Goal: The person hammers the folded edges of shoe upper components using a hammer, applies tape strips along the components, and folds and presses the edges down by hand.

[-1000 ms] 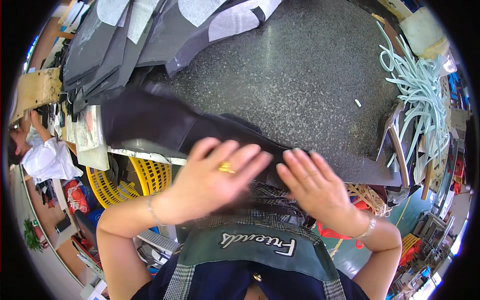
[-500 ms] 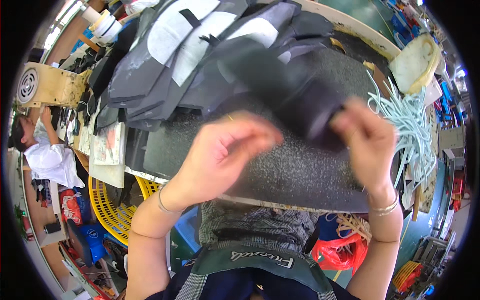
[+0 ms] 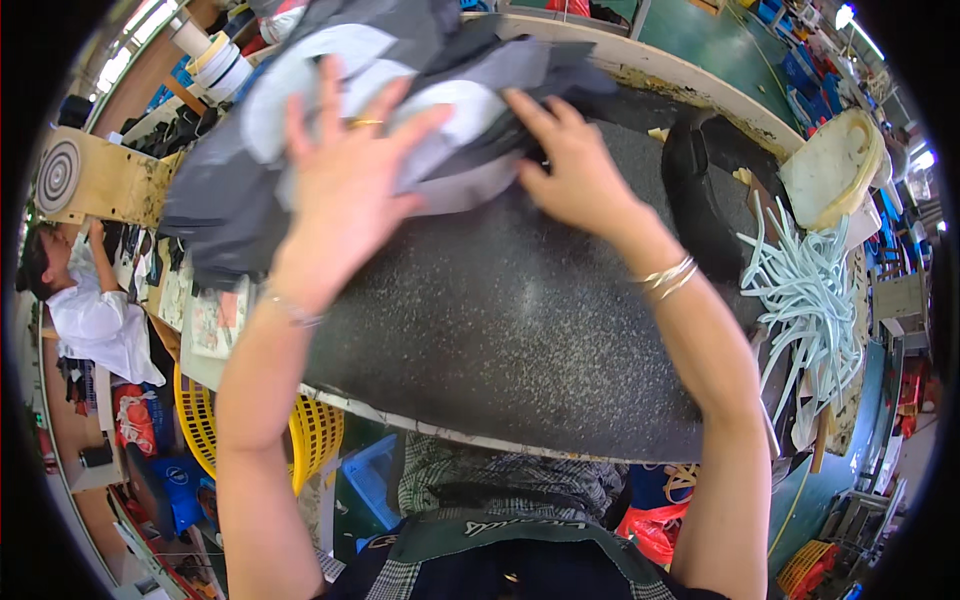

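A heap of dark grey and black cut sheets with white patches (image 3: 225, 185) lies across the far left of the dark worktable (image 3: 480, 330). My left hand (image 3: 345, 185), a ring on one finger, is spread over the heap with its fingers apart. At the heap's right edge is my right hand (image 3: 585, 180), its forefinger stretched out and its thumb apart, touching the sheets. Motion blurs the heap and my left hand. To the right lies a curved black piece (image 3: 695, 190) with a raised fold, apart from both hands.
Pale blue cords (image 3: 805, 310) lie in a tangle at the right edge, below a whitish curved block (image 3: 830, 150). A raised wooden rim (image 3: 690, 80) borders the far side. Yellow baskets (image 3: 318, 435) stand below the left edge. A person in white (image 3: 100, 320) works at far left.
Both hands have moved forward to the heap, and the heap has shifted left. The black piece that was blurred by my right hand now lies at the right of the table.
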The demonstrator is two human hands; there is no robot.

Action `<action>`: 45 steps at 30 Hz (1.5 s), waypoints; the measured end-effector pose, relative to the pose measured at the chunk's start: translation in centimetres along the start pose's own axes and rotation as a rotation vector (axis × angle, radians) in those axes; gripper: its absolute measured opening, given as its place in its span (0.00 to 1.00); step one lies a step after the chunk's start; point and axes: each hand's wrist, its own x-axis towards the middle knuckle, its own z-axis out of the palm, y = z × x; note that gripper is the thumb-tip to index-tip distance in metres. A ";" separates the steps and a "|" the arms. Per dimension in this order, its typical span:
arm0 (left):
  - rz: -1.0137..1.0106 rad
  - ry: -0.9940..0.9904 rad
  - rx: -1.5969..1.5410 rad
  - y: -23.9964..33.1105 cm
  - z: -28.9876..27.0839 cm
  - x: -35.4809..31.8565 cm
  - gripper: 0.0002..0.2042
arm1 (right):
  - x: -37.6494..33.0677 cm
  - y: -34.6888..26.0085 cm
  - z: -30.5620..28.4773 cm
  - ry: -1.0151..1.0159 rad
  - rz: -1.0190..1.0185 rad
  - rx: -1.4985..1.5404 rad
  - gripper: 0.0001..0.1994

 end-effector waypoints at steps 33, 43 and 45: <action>-0.291 0.583 -0.772 0.6 -1.3 0.6 0.09 | -1.9 -6.9 2.8 0.433 -0.279 -0.009 0.21; 0.197 0.439 -0.819 5.0 -4.8 -8.2 0.21 | -6.6 2.0 -6.6 0.083 -0.496 0.069 0.28; 0.020 0.383 -0.919 3.8 -3.4 -9.0 0.21 | -14.1 2.2 -7.9 -0.251 0.037 -0.393 0.27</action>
